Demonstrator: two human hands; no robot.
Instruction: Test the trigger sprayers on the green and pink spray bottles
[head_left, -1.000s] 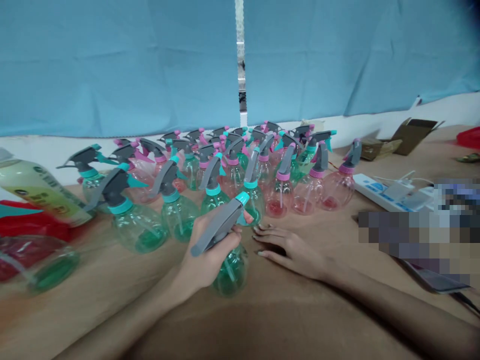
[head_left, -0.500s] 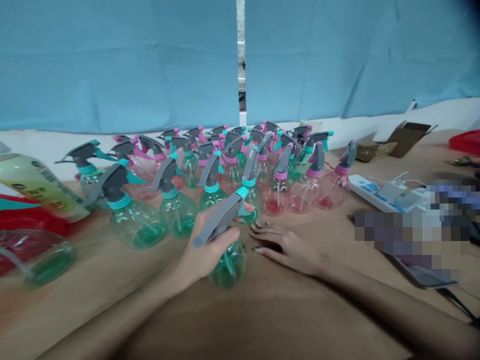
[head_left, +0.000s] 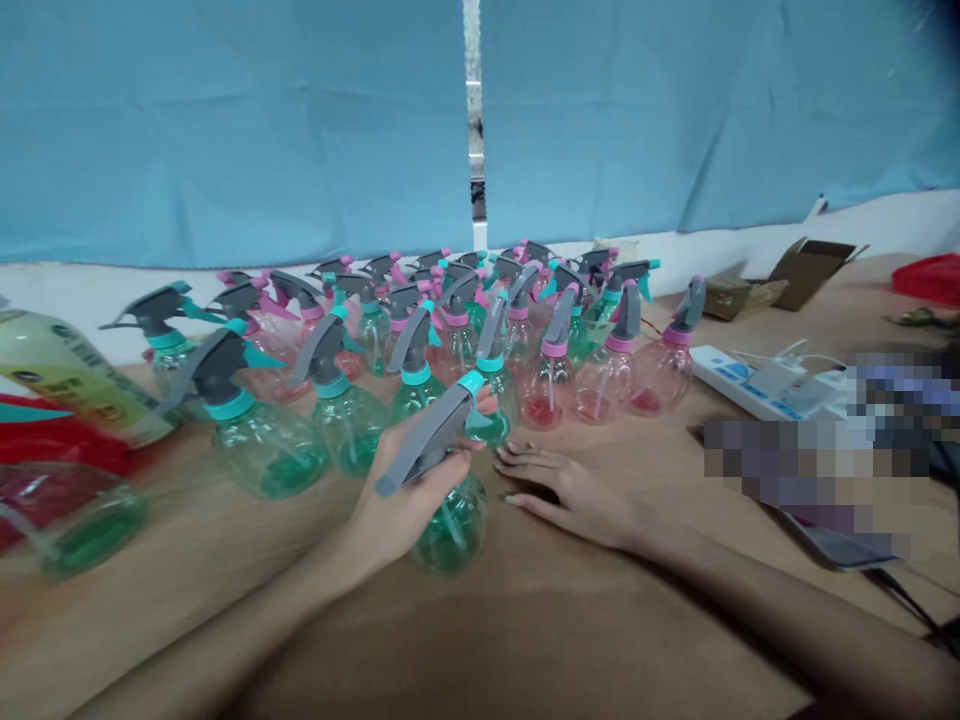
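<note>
My left hand (head_left: 416, 480) is wrapped round the neck of a green spray bottle (head_left: 450, 530) with a grey and turquoise trigger head. The bottle stands near the middle of the view, its collar hidden by the fingers. Beside it, my right hand (head_left: 566, 490) rests palm down on the brown table (head_left: 540, 620), fingers stretched out and holding nothing. Just beyond both hands stand several green spray bottles (head_left: 270, 455) with turquoise collars. Several pink spray bottles (head_left: 547, 385) with pink collars are grouped with them, toward the right and back.
At left, a large pale bottle (head_left: 82, 375) leans by a red wrapper (head_left: 67, 435), and another green bottle (head_left: 97, 530) lies tilted. To the right are a white power strip (head_left: 739, 380), a phone (head_left: 840, 540) and an open cardboard box (head_left: 810, 272). Blue cloth (head_left: 262, 130) covers the wall.
The whole view has shifted slightly, so things appear a little further left. My left hand keeps its grip on the spray bottle, and my right hand stays flat on the table.
</note>
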